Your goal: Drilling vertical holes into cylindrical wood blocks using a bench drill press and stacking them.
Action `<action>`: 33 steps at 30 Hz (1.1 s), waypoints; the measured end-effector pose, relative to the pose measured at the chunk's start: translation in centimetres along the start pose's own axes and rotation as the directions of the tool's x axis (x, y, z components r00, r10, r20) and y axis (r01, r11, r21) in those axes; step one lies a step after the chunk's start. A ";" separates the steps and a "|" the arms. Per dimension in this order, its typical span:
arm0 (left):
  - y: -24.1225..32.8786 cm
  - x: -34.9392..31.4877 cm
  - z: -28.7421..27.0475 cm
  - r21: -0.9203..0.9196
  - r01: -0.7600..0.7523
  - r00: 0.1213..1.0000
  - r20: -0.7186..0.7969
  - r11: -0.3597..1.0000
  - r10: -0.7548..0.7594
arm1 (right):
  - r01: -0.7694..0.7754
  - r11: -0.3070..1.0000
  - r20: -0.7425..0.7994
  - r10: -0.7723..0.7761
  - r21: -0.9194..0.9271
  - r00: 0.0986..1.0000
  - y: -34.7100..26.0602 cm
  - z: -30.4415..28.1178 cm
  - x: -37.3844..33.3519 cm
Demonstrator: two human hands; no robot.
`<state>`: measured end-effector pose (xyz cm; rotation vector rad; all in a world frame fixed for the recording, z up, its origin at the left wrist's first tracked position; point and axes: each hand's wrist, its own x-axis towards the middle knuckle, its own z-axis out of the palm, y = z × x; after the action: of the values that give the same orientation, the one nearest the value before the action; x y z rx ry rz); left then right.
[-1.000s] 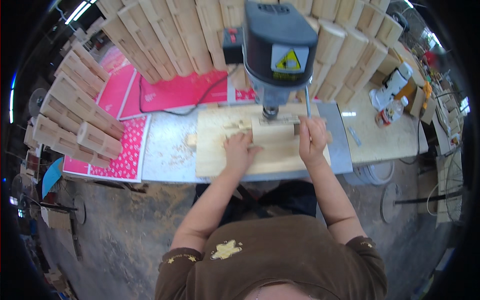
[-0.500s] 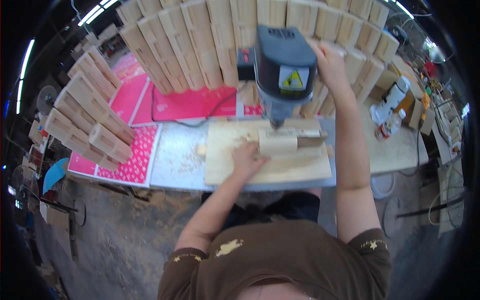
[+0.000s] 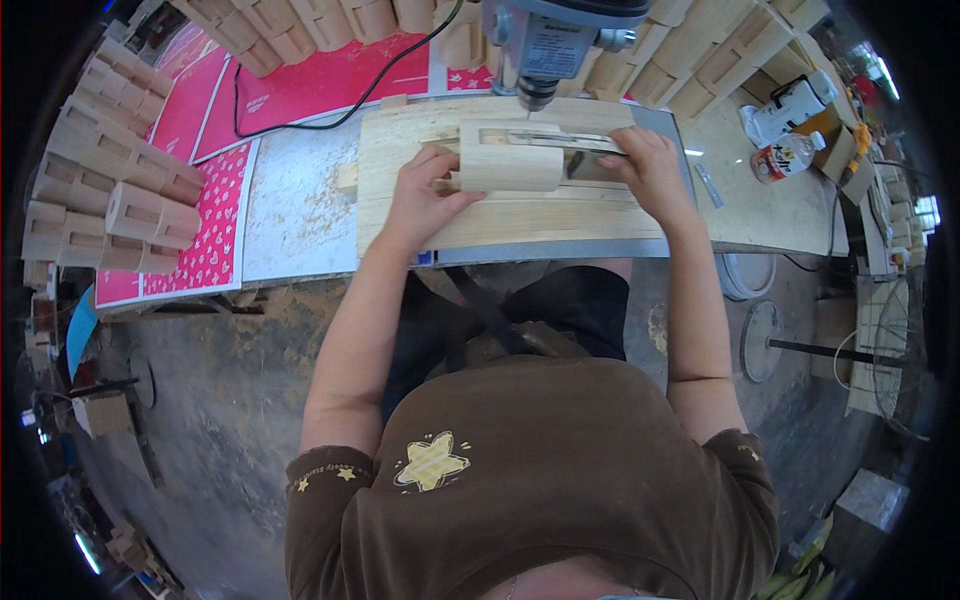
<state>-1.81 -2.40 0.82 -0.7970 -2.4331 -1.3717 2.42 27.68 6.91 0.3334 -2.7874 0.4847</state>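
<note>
On a flat wooden board, a pale rounded wooden block with a slot along its top lies sideways. My left hand grips the block's left end, thumb at the near side and fingers behind. At the other end, my right hand pinches a thin metal strip that runs along the block's top and sticks out past it. A darker piece under the strip is partly hidden by the block and my fingers. Just beyond the block hangs the drill press chuck, with a thin bit pointing down.
Similar wooden blocks stand in rows at the left and along the back. A black cable crosses pink printed sheets. Sawdust covers the bench left of the board. At right are a bottle and a small blade-like tool.
My right hand has come down from the drill press's right side to the metal strip. My left hand has gone from lying beside the block to gripping its end. The view has tilted downward.
</note>
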 end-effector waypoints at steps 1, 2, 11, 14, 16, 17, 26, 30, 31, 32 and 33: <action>0.1 -0.9 -1.5 -0.091 0.020 1.000 0.019 0.996 -0.018 | 0.021 1.000 -0.012 -0.021 -0.010 1.000 -0.1 -0.5 -0.6; 0.0 -1.6 -3.1 -0.176 0.042 0.999 0.033 0.984 -0.037 | 0.049 0.999 -0.024 -0.049 -0.015 0.999 -0.3 -0.6 -1.0; 2.8 -4.2 -9.6 -0.565 0.508 0.810 0.055 0.650 -0.584 | 0.082 0.996 -0.039 -0.083 -0.021 0.996 -2.5 -0.7 -2.7; 3.9 -4.4 -8.1 -0.660 0.612 0.643 0.095 0.436 -0.760 | 0.141 0.990 -0.063 -0.139 0.025 0.988 -3.5 -0.4 -2.4; 4.0 -4.5 -7.0 -0.655 0.626 0.642 0.123 0.424 -0.757 | 0.135 0.990 -0.055 -0.132 0.040 0.990 -3.7 -0.4 -2.3; 4.1 -4.3 -6.5 -0.650 0.636 0.637 0.138 0.416 -0.758 | 0.139 0.988 -0.049 -0.136 0.063 0.990 -3.8 -0.5 -2.2; 5.7 -2.7 -0.2 -0.523 0.590 0.792 0.231 0.615 -0.565 | 0.084 0.996 -0.092 -0.086 -0.023 0.992 -4.1 0.2 -2.2; 5.6 -3.0 0.6 -0.244 0.339 0.939 0.031 0.909 -0.342 | 0.066 0.996 -0.156 -0.074 -0.058 0.985 -3.1 0.4 -2.3; 5.3 -3.1 0.8 -0.013 0.150 0.989 -0.003 0.989 -0.150 | 0.019 0.998 -0.173 -0.030 -0.063 0.985 -3.1 0.5 -2.1; 5.0 -3.2 1.5 -0.052 0.143 0.988 -0.045 0.988 -0.145 | -0.027 0.997 -0.189 0.014 -0.067 0.982 -3.1 0.6 -1.7; 4.8 -3.0 2.0 -0.048 0.144 0.988 -0.052 0.988 -0.146 | -0.019 0.998 -0.190 0.007 -0.064 0.982 -2.9 0.9 -1.3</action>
<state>3.50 0.26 1.82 -0.5931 -2.4680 -1.4836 4.21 24.90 6.58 0.2408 -2.6151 0.4037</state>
